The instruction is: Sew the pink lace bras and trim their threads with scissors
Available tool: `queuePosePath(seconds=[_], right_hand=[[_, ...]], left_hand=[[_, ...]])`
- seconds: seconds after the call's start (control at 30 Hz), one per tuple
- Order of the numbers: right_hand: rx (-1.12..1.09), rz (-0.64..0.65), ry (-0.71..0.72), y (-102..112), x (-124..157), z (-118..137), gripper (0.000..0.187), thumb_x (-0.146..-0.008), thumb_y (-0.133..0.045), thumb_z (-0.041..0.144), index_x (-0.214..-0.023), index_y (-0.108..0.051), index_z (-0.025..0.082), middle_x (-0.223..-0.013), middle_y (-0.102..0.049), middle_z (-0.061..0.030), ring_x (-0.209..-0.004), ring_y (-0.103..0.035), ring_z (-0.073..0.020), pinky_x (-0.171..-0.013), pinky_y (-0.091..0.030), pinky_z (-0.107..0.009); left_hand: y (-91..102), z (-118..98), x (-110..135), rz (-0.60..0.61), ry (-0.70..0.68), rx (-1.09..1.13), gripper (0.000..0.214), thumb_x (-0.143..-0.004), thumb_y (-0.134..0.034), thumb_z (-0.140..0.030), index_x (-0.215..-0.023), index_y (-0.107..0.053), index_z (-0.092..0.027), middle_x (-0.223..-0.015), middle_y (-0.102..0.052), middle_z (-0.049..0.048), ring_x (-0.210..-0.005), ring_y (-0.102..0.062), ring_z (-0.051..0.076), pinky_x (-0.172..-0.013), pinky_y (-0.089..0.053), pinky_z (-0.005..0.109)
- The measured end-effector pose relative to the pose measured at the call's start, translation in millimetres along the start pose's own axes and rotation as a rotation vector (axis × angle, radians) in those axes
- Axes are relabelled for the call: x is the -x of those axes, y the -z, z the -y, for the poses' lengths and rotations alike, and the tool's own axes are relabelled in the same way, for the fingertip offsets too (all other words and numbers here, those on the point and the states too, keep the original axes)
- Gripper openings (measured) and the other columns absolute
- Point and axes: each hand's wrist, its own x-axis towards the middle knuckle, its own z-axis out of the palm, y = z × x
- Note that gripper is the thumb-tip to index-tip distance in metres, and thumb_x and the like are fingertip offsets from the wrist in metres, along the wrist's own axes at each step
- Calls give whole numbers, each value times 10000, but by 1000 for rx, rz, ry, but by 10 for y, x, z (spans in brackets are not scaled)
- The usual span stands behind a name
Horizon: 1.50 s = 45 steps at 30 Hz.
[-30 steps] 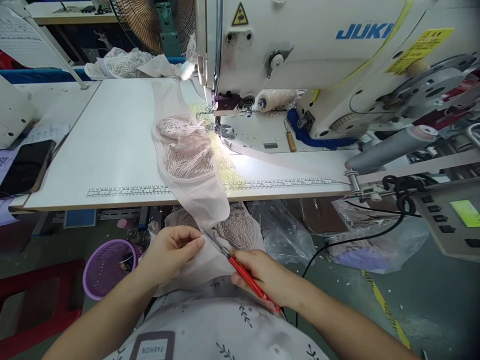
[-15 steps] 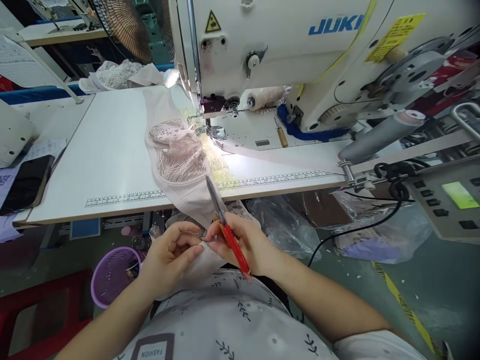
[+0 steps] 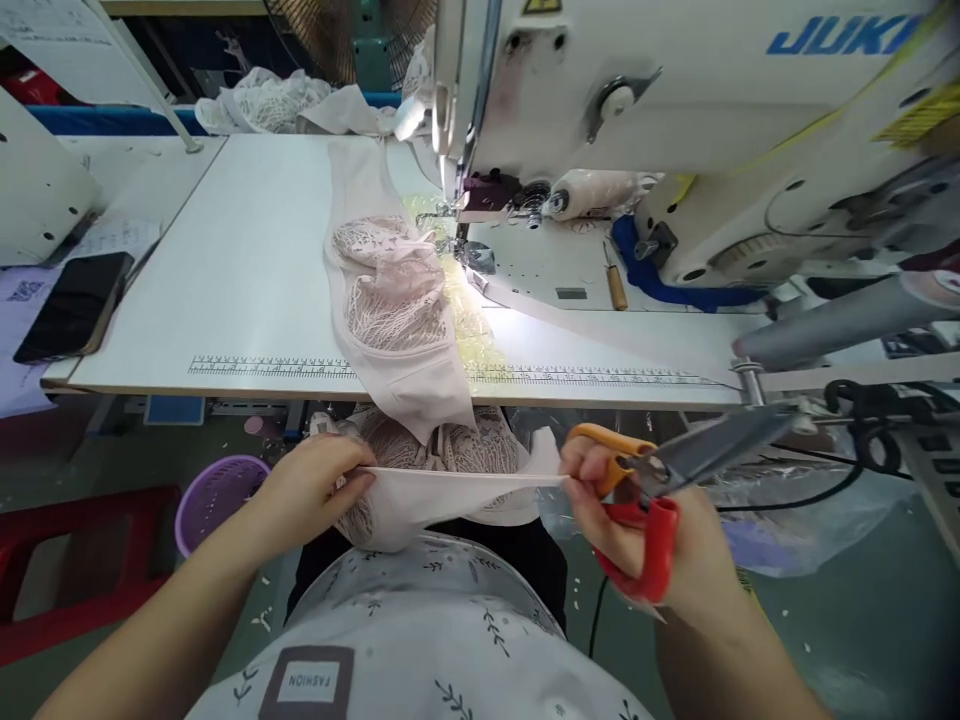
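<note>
My left hand [image 3: 319,480] pinches one end of a pale pink fabric band [image 3: 457,480], which is stretched level in front of me below the table edge. My right hand [image 3: 637,520] pinches the other end and also holds red-and-orange-handled scissors [image 3: 675,470], blades pointing right. A pink lace bra [image 3: 390,300] lies on the white sewing table [image 3: 247,260] and hangs over its front edge toward my lap. More lace pieces [image 3: 465,450] hang behind the band.
A white JUKI sewing machine [image 3: 675,110] stands at the right with its needle area lit. A black phone [image 3: 71,305] lies at the table's left. A purple basket [image 3: 217,495] and red stool [image 3: 67,570] are on the floor at left. Lace fabric [image 3: 277,100] is piled at the back.
Both hands moved apart and pulled the fabric band taut between them. The scissors swung from pointing up-left at the fabric to pointing right. The view shifted left.
</note>
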Motion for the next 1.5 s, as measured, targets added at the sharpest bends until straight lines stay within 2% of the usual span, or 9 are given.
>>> queuePosePath(seconds=[0.17,0.37,0.47,0.57,0.67,0.93,1.1,1.27,1.5], right_hand=[[107,44,-10,86,103,-141,140,-805,-549,138,-782,-451,236,-738,-510,-4,-647,-537,-146,-572,-452,-270],[469,-92,-81,87,67,-216,126,-786,-592,209,-897,-538,233,-883,-642,-49,-694,-588,-170,-580,-446,-268],[368,146,-105,-108,-19,-68,191,-782,-564,176,-965,-532,223,-986,-662,-62,-604,-568,-131,-514,-426,-235],[175,528,-109,-410,-120,52,111,-766,-574,201,-780,-465,216,-758,-628,-13,-541,-509,-118,-476,-389,-216],[107,650,-210,-640,-173,61,273,-727,-600,218,-674,-333,231,-616,-514,32,-528,-465,-118,-457,-349,-206],[26,461,-107,-684,-26,-50,257,-744,-493,186,-660,-256,242,-597,-444,50,-514,-422,-99,-458,-317,-192],[102,372,-5,-648,36,-107,263,-708,-431,127,-653,-204,246,-582,-408,49,-504,-408,-97,-438,-299,-190],[88,393,-127,-584,67,-144,255,-751,-509,174,-667,-278,240,-608,-490,38,-531,-431,-101,-480,-360,-199],[-34,423,-313,-516,64,-148,134,-767,-603,251,-747,-480,204,-671,-574,27,-587,-504,-112,-550,-429,-221]], left_hand=[[22,-36,-20,41,21,-21,189,-868,-451,-272,-832,-611,-177,-798,-640,38,-731,-582,182,-645,-438,283],[-19,-251,-114,91,-144,-135,157,-884,-481,-210,-797,-602,-159,-774,-628,33,-728,-578,180,-650,-427,283],[-111,-324,-155,97,-265,-195,188,-893,-452,-182,-784,-602,-152,-761,-621,46,-713,-572,188,-666,-434,305],[-218,-366,-188,86,-361,-238,182,-892,-442,-173,-801,-599,-155,-753,-623,50,-710,-577,203,-673,-435,330],[-252,-377,-186,61,-425,-278,149,-885,-470,-177,-805,-594,-161,-750,-638,42,-697,-588,210,-673,-430,343],[-19,-21,88,28,-308,-389,275,-936,-392,-307,-770,-576,-186,-706,-624,16,-646,-586,198,-744,-428,394],[24,193,332,-106,-269,-254,213,-899,-428,-236,-1028,-585,-172,-909,-652,73,-822,-611,225,-772,-469,372],[-31,207,449,-70,-185,-51,312,-877,-409,-91,-1099,-583,-225,-1070,-634,77,-955,-596,185,-812,-487,295],[-180,202,508,-345,-134,209,242,-849,-486,-104,-906,-635,-286,-976,-702,13,-902,-618,176,-812,-504,335]])
